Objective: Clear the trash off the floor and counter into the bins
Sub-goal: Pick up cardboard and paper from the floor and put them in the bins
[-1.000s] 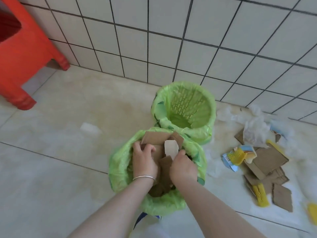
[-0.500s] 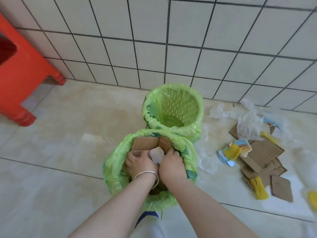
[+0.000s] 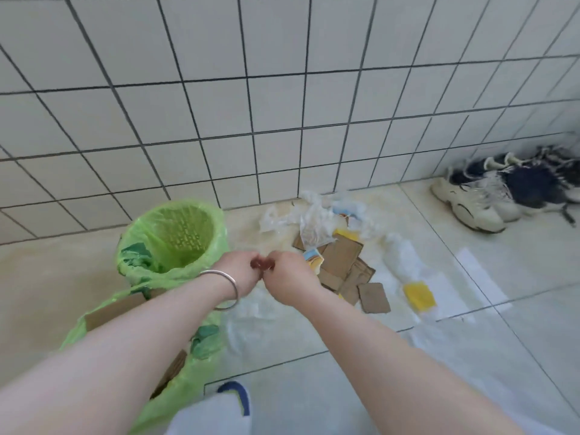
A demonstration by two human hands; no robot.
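My left hand (image 3: 240, 271) and right hand (image 3: 290, 282) | grips curled together, fingertips meeting, contents unclear | flat jagged cardboard scraps (image 3: 342, 268), crinkly clear plastic (image 3: 309, 221) near floor's wall edge | round mesh bin (image 3: 175, 237), glossy green liner

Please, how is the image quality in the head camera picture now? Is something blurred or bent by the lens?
Head view: the left hand and right hand are smeared by motion blur, so the small reddish thing between them is unreadable; the wall's tile lines bow, a wide-angle distortion; light is soft and even, without hard shadows; the shoes near the right edge look soft.
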